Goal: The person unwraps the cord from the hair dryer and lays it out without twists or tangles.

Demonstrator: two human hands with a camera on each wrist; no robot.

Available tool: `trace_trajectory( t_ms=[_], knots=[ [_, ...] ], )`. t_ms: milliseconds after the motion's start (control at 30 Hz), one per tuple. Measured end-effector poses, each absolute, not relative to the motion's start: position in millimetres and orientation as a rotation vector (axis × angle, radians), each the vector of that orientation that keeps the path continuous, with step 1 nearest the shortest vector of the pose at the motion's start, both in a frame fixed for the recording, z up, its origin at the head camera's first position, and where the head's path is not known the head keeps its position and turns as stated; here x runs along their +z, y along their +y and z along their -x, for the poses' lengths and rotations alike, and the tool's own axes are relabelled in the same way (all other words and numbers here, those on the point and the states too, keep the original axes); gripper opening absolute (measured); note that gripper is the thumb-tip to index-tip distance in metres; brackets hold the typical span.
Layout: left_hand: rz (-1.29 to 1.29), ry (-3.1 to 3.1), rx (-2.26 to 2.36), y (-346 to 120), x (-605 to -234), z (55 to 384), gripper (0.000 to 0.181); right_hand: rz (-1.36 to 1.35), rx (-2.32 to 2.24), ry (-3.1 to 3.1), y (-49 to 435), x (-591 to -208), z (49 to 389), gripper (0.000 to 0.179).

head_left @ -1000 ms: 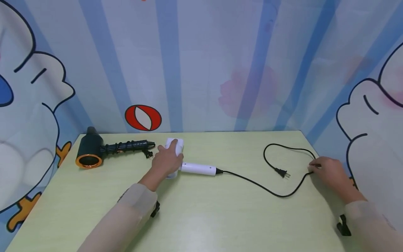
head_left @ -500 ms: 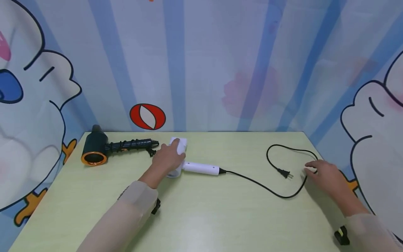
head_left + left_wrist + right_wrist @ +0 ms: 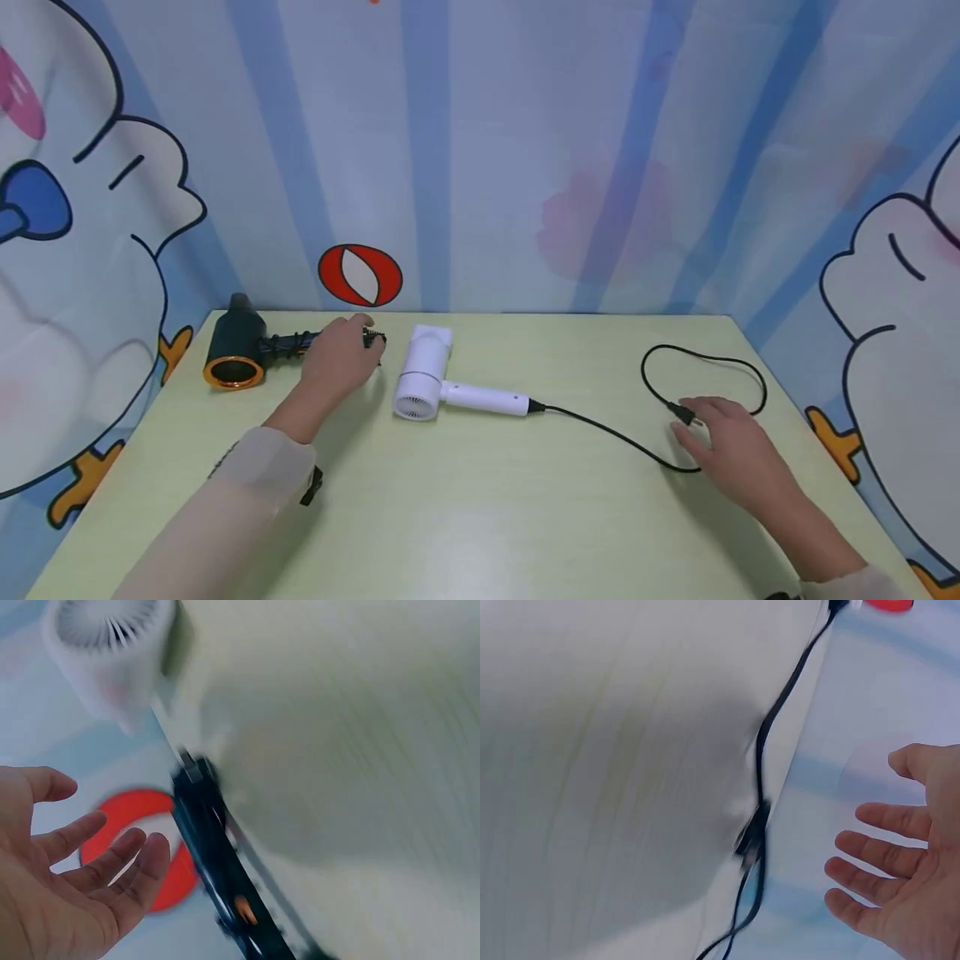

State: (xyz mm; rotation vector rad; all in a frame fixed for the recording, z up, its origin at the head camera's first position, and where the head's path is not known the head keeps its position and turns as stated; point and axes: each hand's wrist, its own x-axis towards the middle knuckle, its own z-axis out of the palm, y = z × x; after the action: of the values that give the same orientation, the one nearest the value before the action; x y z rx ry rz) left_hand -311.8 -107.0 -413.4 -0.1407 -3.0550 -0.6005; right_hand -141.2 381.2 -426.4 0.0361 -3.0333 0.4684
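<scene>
A white hair dryer [image 3: 423, 371] lies near the middle of the table, its handle pointing right. Its black cord [image 3: 615, 435] runs right and loops back to a two-pin plug [image 3: 681, 412]. My left hand [image 3: 339, 357] is over the handle of a black hair dryer [image 3: 236, 342] with an orange rim; the left wrist view shows its fingers spread and apart from the dark handle [image 3: 225, 870]. My right hand [image 3: 738, 454] hovers by the plug, covering part of the cord. In the right wrist view its fingers [image 3: 885, 855] are loosely spread and hold nothing.
The pale table [image 3: 480, 517] meets a cartoon-printed curtain [image 3: 495, 167] along its back edge and both sides. The black dryer's own cord is wound around its handle.
My left hand has left the white hair dryer and moved left to the black one's handle. My right hand has let go of the cord and moved left toward the plug.
</scene>
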Motion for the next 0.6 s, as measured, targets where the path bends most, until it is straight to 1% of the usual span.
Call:
trace_trajectory(
  t_ms=[133,300,467,600],
  knots=[
    [0.080,-3.016,-0.543,-135.1,-413.4,321.1,0.043,-0.158,0.467,-2.983,351.2,-422.2,129.8,0.051],
    [0.077,-2.917,-0.467,-166.3,-416.6,334.6,0.042,-0.256,0.464,-2.916,317.9,-420.9,122.1,0.050],
    [0.088,-2.899,-0.357,-191.8,-416.6,343.0,0.044,-0.281,0.498,-2.895,289.5,-421.5,118.9,0.050],
    [0.096,-2.919,-0.301,-208.1,-415.6,347.9,0.049,-0.282,0.512,-2.922,271.8,-421.9,113.6,0.055]
  ],
)
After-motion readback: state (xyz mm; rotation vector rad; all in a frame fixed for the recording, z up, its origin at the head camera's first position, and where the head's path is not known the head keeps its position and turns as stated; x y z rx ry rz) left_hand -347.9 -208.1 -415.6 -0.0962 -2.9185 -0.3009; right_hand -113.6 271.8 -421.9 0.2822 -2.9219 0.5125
